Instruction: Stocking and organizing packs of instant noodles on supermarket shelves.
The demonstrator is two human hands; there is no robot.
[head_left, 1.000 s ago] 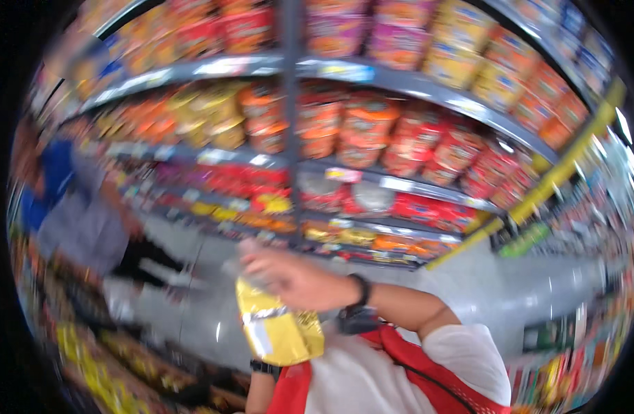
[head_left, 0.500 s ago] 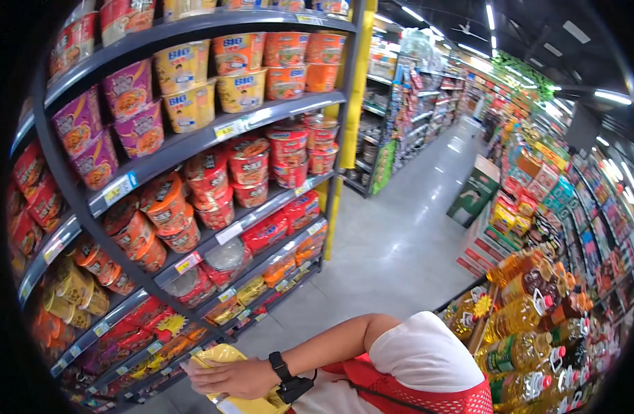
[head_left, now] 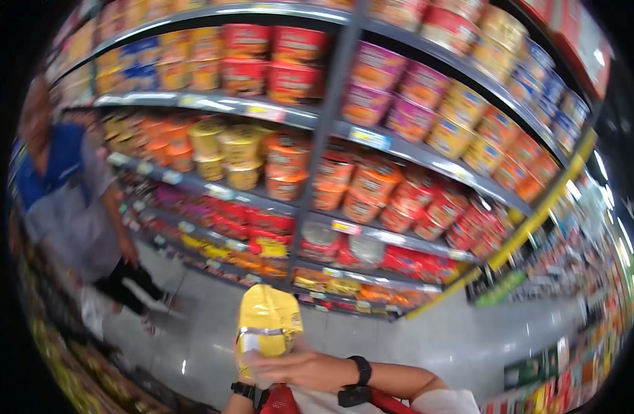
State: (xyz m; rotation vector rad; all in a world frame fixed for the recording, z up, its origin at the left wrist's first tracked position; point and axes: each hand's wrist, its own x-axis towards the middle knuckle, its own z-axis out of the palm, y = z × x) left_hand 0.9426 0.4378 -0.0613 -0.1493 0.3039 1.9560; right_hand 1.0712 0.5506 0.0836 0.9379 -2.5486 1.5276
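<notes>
Head view, stock and holdings.

Item 1: yellow packet, one; glossy, with a silvery band across its front. Position: off the shelves, raised before the person's body, top end uppermost, above the floor and just in front of the bottom edge of the shelving, near the foot of the grey upright.

Item 2: right hand; black band at wrist. Laid across the packet's lower end, touching it, fingers together and pointing left. Grip: fingertips blurred against something pale; clenched on the packet or merely resting on it, cannot tell.

Item 3: left hand; second black band at wrist. Set below the packet, mostly hidden behind it and the right hand. Grip: cannot tell how far open. Which hand bears the packet's weight is likewise unclear.

Item 4: noodle tubs, stacked in twos along the shelf edges: purple right of the grey upright, red left of it, orange one shelf down.

Item 5: yellow post, slanting along the shelving's right-hand edge.

Item 6: another person, blue vest over grey, standing by the shelving's left end.
</notes>
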